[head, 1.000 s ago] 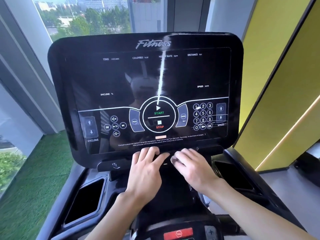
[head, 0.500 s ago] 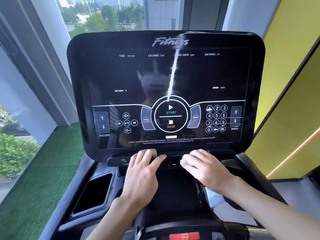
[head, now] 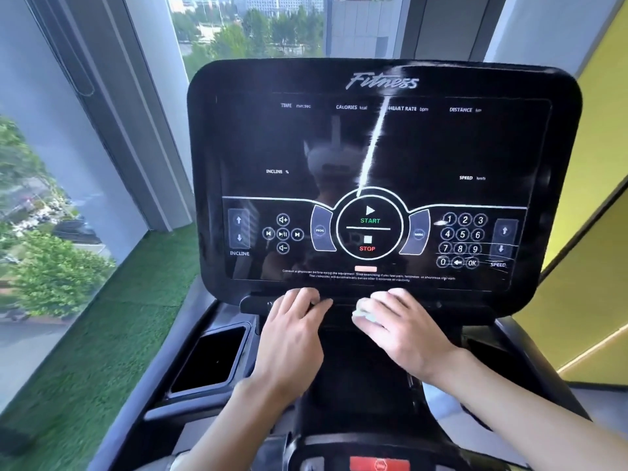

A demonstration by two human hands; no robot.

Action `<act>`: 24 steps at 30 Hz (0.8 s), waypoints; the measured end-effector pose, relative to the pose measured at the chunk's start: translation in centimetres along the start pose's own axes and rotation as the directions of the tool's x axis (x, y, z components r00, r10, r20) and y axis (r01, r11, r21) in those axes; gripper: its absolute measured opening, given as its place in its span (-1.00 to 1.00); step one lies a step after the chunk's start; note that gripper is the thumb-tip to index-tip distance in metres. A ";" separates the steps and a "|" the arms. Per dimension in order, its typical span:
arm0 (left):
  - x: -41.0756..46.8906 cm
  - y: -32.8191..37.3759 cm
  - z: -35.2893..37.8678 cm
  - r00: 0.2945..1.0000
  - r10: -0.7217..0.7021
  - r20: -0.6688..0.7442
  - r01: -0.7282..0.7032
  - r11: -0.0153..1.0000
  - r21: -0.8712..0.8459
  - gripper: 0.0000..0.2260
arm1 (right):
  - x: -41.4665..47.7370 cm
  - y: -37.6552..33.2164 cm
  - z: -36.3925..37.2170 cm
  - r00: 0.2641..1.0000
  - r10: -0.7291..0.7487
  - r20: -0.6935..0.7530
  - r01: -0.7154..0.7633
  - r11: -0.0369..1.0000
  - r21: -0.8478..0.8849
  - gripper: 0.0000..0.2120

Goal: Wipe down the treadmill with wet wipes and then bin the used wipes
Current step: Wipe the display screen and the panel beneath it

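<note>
Red, the stop button [head: 380, 464] sits nearest, below both wrists. The left hand [head: 292, 338] lies flat, fingers straight, on the ledge under the treadmill console [head: 407, 147]. Just beside it, the right hand [head: 409, 334] curls its fingers over a white wet wipe [head: 364, 312], bunched at its thumb side against that ledge. Beyond both hands rises the window [head: 244, 25]

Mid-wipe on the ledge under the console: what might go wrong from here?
1. The right hand holds the wipe just under the console; sliding up might press START.
2. The left hand rests on the same ledge, so that patch may go unwiped.
3. The wipe is bunched small; it may miss corners.
</note>
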State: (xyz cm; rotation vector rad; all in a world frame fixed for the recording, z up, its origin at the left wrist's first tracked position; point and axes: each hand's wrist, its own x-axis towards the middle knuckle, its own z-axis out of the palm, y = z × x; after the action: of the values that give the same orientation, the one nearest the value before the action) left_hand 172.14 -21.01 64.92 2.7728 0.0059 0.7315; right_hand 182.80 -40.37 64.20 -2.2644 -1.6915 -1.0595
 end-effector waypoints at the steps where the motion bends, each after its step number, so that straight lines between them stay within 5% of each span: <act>1: 0.0 0.1 -0.1 1.000 -0.011 -0.010 0.011 1.000 0.015 -0.55 | 0.9 -0.6 0.4 1.000 -0.003 -0.010 0.003 1.000 0.018 -0.87; 11: -1.7 -4.1 -1.7 0.959 -0.282 -0.042 0.283 0.959 0.032 -0.46 | 1.9 -1.2 0.7 0.998 -0.028 0.056 0.021 0.992 0.122 -0.81; 24: -3.0 -5.7 -2.3 0.964 -0.264 -0.012 0.263 0.964 -0.030 -0.29 | 5.1 -3.2 1.6 0.993 -0.088 0.077 0.074 0.983 0.166 -0.75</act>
State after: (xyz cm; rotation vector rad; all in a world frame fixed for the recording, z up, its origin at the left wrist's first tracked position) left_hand 168.74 -15.16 63.89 2.6673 0.3587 0.6776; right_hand 181.35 -34.40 65.08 -2.1830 -1.8437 -0.8174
